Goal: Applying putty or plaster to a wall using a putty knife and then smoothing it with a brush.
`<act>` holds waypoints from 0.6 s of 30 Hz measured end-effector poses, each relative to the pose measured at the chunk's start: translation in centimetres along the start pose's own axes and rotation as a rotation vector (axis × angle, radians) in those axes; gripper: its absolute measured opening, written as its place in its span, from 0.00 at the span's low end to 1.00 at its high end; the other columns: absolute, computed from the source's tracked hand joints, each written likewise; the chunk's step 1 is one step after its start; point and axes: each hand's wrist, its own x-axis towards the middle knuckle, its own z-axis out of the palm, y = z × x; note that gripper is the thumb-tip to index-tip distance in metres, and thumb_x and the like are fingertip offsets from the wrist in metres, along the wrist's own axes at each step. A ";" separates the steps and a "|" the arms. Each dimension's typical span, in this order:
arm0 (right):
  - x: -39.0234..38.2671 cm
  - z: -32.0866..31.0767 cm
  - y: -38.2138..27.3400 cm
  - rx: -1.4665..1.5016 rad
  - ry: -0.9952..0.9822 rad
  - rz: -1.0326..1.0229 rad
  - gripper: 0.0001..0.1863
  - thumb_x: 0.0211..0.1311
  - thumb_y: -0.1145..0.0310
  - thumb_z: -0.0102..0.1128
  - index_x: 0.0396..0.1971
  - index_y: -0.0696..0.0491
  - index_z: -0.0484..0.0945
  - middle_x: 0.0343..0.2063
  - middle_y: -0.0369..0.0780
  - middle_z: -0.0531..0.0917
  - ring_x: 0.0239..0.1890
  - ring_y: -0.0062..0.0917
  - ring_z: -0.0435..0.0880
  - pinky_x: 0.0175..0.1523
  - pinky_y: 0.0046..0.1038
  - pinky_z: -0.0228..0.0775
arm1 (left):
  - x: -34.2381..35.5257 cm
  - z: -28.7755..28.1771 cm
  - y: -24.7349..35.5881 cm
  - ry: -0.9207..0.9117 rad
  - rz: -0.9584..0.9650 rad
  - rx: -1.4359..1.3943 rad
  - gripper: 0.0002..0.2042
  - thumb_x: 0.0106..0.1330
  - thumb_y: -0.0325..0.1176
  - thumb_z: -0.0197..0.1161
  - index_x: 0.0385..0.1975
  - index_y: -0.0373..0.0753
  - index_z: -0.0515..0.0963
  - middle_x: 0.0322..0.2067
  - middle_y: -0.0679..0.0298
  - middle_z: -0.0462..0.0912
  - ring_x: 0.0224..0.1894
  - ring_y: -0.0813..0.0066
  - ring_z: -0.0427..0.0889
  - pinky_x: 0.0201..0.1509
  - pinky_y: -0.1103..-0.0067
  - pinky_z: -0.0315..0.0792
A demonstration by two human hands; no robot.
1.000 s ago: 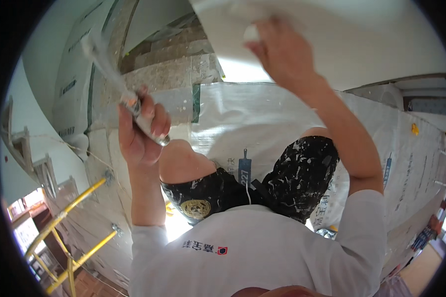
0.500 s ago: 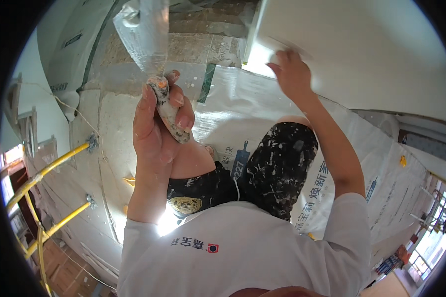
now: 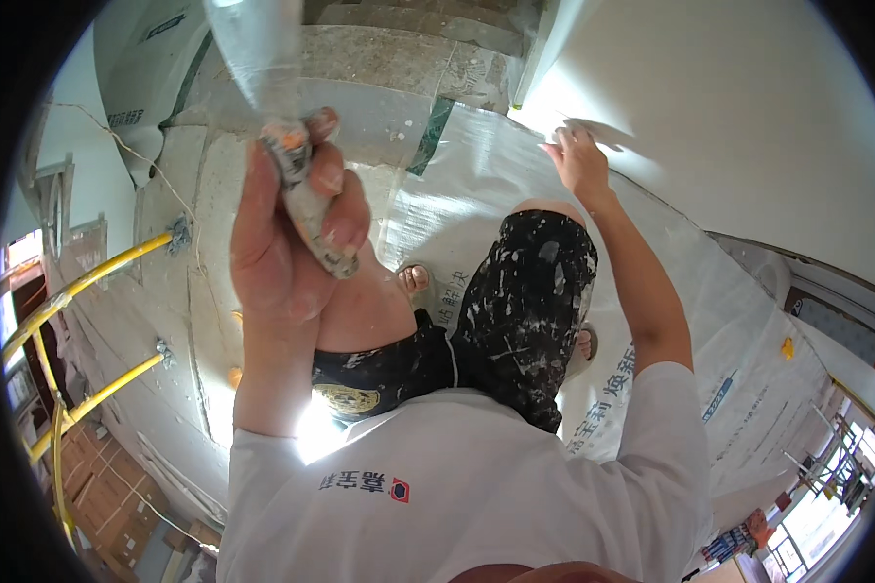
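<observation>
Raised close in front of me, my left hand (image 3: 297,219) is closed round the putty-smeared handle of a putty knife (image 3: 311,209). Its wide silvery blade points upward and is blurred, and the top edge of the picture cuts it off. Farther off to the right, my right hand (image 3: 583,163) reaches out to the white wall (image 3: 739,107). Its thumb stands apart from the bent fingers, and the fingertips are at the brightly lit lower part of the wall, with a shadow beside them. No object shows in that hand.
Printed protective sheeting (image 3: 476,160) covers the floor beneath my legs. A yellow metal frame (image 3: 117,262) stands at the left, with brown cardboard boxes (image 3: 107,486) behind it. A thin cord (image 3: 102,121) hangs at the left. Bare rough floor (image 3: 379,58) lies ahead.
My left hand with the putty knife has come nearer and slightly left. My right hand has moved a little lower along the wall. The view has shifted slightly.
</observation>
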 end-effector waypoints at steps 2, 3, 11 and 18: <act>-0.8 0.0 0.0 0.052 -0.047 0.066 0.20 0.57 0.52 0.63 0.38 0.53 0.77 0.42 0.43 0.79 0.40 0.35 0.82 0.37 0.32 0.78 | -1.0 -0.1 1.4 -0.027 -0.015 0.037 0.24 0.76 0.48 0.40 0.56 0.30 0.63 0.36 0.63 0.73 0.24 0.75 0.69 0.29 0.80 0.66; -0.8 0.1 -0.6 0.074 -0.008 0.039 0.20 0.58 0.51 0.62 0.38 0.54 0.78 0.44 0.44 0.79 0.41 0.37 0.82 0.39 0.34 0.78 | -1.5 0.6 1.9 0.033 0.007 0.093 0.22 0.76 0.47 0.41 0.55 0.32 0.63 0.34 0.64 0.72 0.24 0.77 0.67 0.29 0.80 0.65; -0.5 6.0 1.9 -0.040 -0.164 0.089 0.21 0.60 0.48 0.58 0.40 0.52 0.80 0.36 0.43 0.80 0.40 0.37 0.81 0.40 0.35 0.77 | 0.0 2.0 -0.7 0.010 -0.010 0.087 0.19 0.74 0.46 0.46 0.51 0.36 0.64 0.31 0.67 0.70 0.22 0.79 0.64 0.28 0.80 0.62; -9.5 1.3 9.9 -0.104 -0.201 0.160 0.19 0.60 0.52 0.59 0.40 0.53 0.78 0.45 0.43 0.77 0.44 0.37 0.80 0.41 0.36 0.77 | -1.3 0.0 -0.7 0.034 -0.009 0.061 0.18 0.75 0.45 0.47 0.50 0.35 0.66 0.30 0.66 0.70 0.21 0.79 0.64 0.27 0.80 0.62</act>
